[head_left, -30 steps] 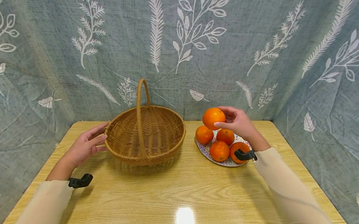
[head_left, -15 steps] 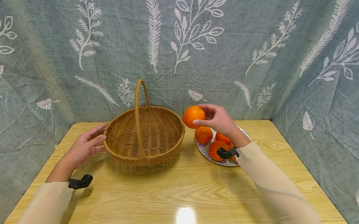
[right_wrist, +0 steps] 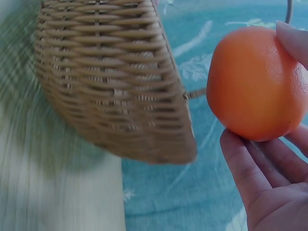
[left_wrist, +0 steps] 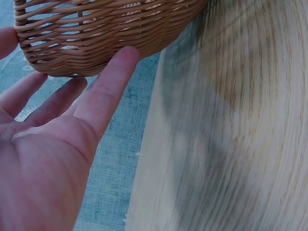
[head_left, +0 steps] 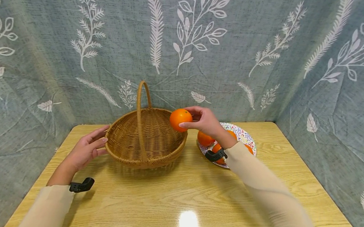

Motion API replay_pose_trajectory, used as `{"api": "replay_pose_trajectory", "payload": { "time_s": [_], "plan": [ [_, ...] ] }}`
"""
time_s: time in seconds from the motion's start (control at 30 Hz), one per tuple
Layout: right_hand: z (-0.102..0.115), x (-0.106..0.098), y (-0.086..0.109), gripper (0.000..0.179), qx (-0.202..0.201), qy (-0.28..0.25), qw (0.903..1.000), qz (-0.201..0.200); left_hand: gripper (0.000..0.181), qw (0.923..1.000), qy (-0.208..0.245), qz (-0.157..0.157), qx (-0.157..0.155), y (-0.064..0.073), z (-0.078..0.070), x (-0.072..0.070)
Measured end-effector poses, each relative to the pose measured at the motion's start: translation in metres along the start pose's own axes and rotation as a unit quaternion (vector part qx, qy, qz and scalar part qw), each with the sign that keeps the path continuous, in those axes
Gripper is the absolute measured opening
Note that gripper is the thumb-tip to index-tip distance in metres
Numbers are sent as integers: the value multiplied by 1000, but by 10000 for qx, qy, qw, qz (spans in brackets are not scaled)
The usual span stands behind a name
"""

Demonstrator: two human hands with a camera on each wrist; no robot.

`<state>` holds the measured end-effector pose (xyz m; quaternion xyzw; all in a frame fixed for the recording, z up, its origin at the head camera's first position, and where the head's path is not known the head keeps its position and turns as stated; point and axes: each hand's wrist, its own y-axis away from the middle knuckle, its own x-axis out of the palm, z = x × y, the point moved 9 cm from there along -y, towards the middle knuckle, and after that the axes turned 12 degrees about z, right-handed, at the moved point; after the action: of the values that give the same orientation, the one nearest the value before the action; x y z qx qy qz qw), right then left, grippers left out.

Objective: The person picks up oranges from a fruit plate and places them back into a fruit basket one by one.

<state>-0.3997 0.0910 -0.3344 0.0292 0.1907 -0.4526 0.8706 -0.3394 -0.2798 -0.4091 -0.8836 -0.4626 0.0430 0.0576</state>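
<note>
My right hand holds an orange between thumb and fingers, raised over the right rim of a brown wicker basket. In the right wrist view, the orange sits beside the basket's woven side, thumb above and fingers below it. At the basket's left end, my left hand touches the rim with its fingers fairly straight. The left wrist view shows the thumb resting along the weave. Several more oranges lie on a patterned plate, partly hidden by my right forearm.
The basket's tall arched handle stands upright across its middle. Everything rests on a light wooden table. A grey-blue curtain with white leaf prints encloses the back and both sides.
My right hand has carried the orange leftward from above the plate to the basket's right rim. The left hand and the basket have stayed in place.
</note>
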Motion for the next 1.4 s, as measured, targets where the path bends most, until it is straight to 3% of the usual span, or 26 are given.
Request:
{"api": "replay_pose_trajectory", "payload": {
  "time_s": [0.37, 1.07, 1.4],
  "plan": [
    [4, 21, -25, 56, 182, 118, 9997, 73, 64, 10000, -2, -57, 42, 0, -1, -1],
    [20, 60, -71, 58, 63, 71, 9992, 398, 62, 9998, -124, -125, 131, -2, 1, -1],
    [24, 79, -93, 59, 100, 442, 9977, 509, 60, 9995, -163, -241, 139, -3, 0, -1]
  ]
}}
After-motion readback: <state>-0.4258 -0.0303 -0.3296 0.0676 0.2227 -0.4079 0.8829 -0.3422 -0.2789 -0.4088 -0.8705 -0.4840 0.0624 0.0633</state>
